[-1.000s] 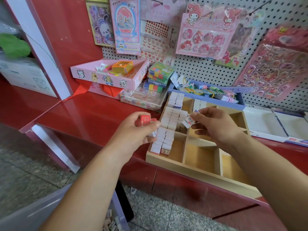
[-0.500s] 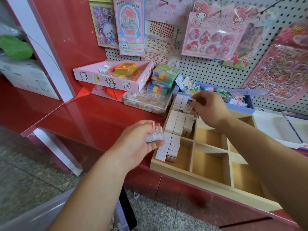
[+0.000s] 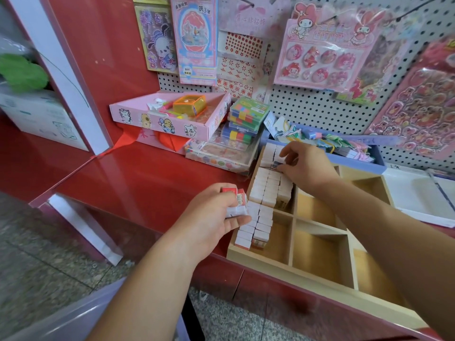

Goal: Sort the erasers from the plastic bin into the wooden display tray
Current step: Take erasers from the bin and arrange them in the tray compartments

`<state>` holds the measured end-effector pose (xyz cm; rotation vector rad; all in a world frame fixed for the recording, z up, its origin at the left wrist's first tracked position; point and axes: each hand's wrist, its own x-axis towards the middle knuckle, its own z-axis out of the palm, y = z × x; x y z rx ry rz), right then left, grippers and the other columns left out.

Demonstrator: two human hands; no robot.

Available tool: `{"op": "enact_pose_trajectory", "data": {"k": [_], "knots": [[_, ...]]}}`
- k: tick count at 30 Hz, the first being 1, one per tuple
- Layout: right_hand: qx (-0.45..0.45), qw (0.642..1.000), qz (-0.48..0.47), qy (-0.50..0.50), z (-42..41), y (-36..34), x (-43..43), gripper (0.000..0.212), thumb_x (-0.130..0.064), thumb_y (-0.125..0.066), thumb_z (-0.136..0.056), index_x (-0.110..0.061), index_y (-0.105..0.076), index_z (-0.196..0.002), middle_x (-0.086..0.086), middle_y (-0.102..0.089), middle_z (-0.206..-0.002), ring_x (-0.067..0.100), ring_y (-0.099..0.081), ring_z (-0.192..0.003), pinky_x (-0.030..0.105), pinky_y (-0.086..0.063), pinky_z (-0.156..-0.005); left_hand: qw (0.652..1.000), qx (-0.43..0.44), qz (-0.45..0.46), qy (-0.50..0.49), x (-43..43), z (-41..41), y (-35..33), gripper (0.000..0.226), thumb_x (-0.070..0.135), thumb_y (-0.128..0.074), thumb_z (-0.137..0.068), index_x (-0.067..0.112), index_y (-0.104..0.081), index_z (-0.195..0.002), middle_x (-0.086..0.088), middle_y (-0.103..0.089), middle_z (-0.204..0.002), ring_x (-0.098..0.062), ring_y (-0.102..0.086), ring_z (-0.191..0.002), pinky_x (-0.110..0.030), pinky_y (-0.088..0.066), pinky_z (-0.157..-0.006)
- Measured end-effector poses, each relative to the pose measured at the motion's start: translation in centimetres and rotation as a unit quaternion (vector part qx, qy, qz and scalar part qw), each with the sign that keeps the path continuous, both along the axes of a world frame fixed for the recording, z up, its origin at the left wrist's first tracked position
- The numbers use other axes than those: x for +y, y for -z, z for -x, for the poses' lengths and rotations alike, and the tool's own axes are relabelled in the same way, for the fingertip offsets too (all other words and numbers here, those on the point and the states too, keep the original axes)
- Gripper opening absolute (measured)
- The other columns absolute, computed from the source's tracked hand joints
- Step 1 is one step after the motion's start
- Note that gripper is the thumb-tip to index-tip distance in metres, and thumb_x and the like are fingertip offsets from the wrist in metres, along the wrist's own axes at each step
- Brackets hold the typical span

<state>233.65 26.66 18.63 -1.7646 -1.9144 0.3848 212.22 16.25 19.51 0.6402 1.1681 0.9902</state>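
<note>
A wooden display tray (image 3: 317, 228) with several compartments lies on the red shelf. Its left column holds rows of white erasers (image 3: 267, 193). My left hand (image 3: 211, 217) grips a small stack of red-and-white erasers (image 3: 236, 201) just left of the tray. My right hand (image 3: 304, 166) reaches over the far end of that column and pinches one eraser (image 3: 277, 164) down among the rows. A pale plastic bin (image 3: 73, 316) shows at the bottom left by the floor.
A pink box (image 3: 172, 116) with an orange case, stacked colour packs (image 3: 246, 119) and a blue tray (image 3: 344, 153) stand behind the wooden tray. A white tray (image 3: 418, 193) lies at the right. Sticker packs hang on the pegboard (image 3: 307, 104).
My right hand carried its eraser from the tray's middle to the far end of the left column and lowered it there. My left hand stayed beside the tray with its stack.
</note>
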Motion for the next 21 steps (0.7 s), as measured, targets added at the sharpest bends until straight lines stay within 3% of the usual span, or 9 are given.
{"op": "enact_pose_trajectory", "data": {"k": [3,8,14,21], "knots": [[0.002,1.0,0.012,-0.008,0.1,-0.4,0.4,0.005,-0.023,-0.072,-0.093,-0.019,-0.069,-0.092,-0.006,-0.066,-0.085,0.014,-0.062,-0.082,0.026,-0.05,-0.069,1.0,0.004,-0.001,0.0,0.0,0.0,0.0,0.022,-0.004,-0.048,-0.1,0.005,-0.062,-0.114,-0.026,-0.062,-0.119,-0.032,-0.068,-0.094,-0.034,-0.062,-0.074],[-0.031,0.998,0.042,-0.024,0.1,-0.6,0.9,0.007,-0.02,-0.07,-0.094,-0.016,-0.074,-0.089,-0.006,-0.069,-0.085,0.016,-0.065,-0.084,0.032,-0.055,-0.075,1.0,0.012,0.001,0.0,0.0,0.0,-0.1,0.023,-0.005,-0.048,-0.1,0.006,-0.063,-0.113,-0.025,-0.062,-0.119,-0.032,-0.068,-0.093,-0.035,-0.062,-0.078],[-0.029,0.998,0.045,-0.024,0.2,-0.5,1.0,0.006,-0.021,-0.072,-0.093,-0.016,-0.075,-0.091,-0.006,-0.07,-0.086,0.009,-0.062,-0.08,0.027,-0.051,-0.071,1.0,0.019,0.0,0.003,0.1,0.0,-0.2,0.023,-0.005,-0.049,-0.099,0.006,-0.063,-0.114,-0.024,-0.062,-0.116,-0.033,-0.069,-0.094,-0.036,-0.062,-0.079],[-0.102,0.993,0.064,0.018,0.7,-1.3,1.3,0.019,-0.035,-0.076,-0.089,-0.019,-0.069,-0.081,-0.001,-0.069,-0.08,0.018,-0.065,-0.077,0.034,-0.056,-0.068,1.0,0.017,-0.002,-0.004,0.3,0.0,-0.2,0.024,-0.005,-0.048,-0.099,0.005,-0.063,-0.114,-0.025,-0.063,-0.116,-0.031,-0.068,-0.09,-0.037,-0.062,-0.08]]}}
